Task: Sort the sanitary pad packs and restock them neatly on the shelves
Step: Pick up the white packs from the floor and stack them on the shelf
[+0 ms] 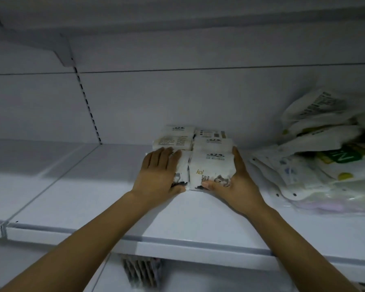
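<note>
Packs: small white soft plastic sanitary pad packs (193, 150) with dark print sit in a tight block on the white metal shelf (88, 199), near its back wall, two columns side by side.
Front right pack (211, 168): white wrapper with yellow "kol" lettering and a grey animal picture, lying flat at the front of the right column, touching its left neighbour.
Front left pack (182, 165): white wrapper, mostly covered by your hand; only its right strip shows.
Your left hand (156, 175): palm down over the front left pack, fingers (166, 153) stretched forward and close together, tips reaching the pack behind.
Your right hand (238, 184): cupped against the right side of the front right pack, thumb across its near edge, remaining fingers flat along its side; the hand presses the pack rather than closing round it.
Both hands: bracket the front row between them from left and right.
Loose pile (325, 159): larger white crinkled plastic bags with green and yellow print, heaped on the same shelf to the right, apart from the block.
Shelf upright (86, 104): slotted white strip on the back wall, left of the packs.
Lower level (141, 270): grey striped packs stand below the shelf edge, blurred.
</note>
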The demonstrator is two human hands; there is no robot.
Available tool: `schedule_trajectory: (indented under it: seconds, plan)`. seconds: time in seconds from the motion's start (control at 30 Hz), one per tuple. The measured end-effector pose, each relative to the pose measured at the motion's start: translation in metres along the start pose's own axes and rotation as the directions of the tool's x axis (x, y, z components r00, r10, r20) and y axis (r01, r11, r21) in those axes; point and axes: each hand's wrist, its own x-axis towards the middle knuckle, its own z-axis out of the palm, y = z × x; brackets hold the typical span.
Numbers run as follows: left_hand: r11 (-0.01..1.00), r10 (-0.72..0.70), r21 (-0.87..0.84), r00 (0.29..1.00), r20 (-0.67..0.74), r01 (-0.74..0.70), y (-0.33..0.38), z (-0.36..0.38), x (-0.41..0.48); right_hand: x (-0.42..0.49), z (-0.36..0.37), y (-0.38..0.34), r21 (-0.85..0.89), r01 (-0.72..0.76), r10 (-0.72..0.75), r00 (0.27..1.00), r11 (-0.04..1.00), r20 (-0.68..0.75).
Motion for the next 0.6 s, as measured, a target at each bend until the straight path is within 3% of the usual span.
schedule_trajectory:
  seconds: [0.17, 0.3, 0.43, 0.6]
  plan:
    - [1.0, 0.0, -0.016, 0.998, 0.067, 0.001, 0.001, -0.006, 0.0, -0.007, -0.005, -0.014, -0.143, 0.026, -0.043, 0.993, 0.989, -0.113]
    - [0.998, -0.01, -0.066, 0.988, 0.156, 0.02, 0.0, -0.025, 0.002, -0.02, -0.013, -0.039, -0.41, 0.11, -0.253, 0.916, 0.905, -0.312]
    - [0.999, -0.017, 0.037, 0.992, 0.123, 0.013, -0.014, -0.052, -0.015, -0.029, 0.003, -0.067, -0.625, 0.254, -0.504, 0.823, 0.738, -0.261]
    - [0.999, -0.043, -0.023, 0.998, 0.036, 0.044, -0.077, -0.079, -0.089, -0.033, 0.091, -0.125, -0.578, 0.459, -0.633, 0.763, 0.675, -0.133]
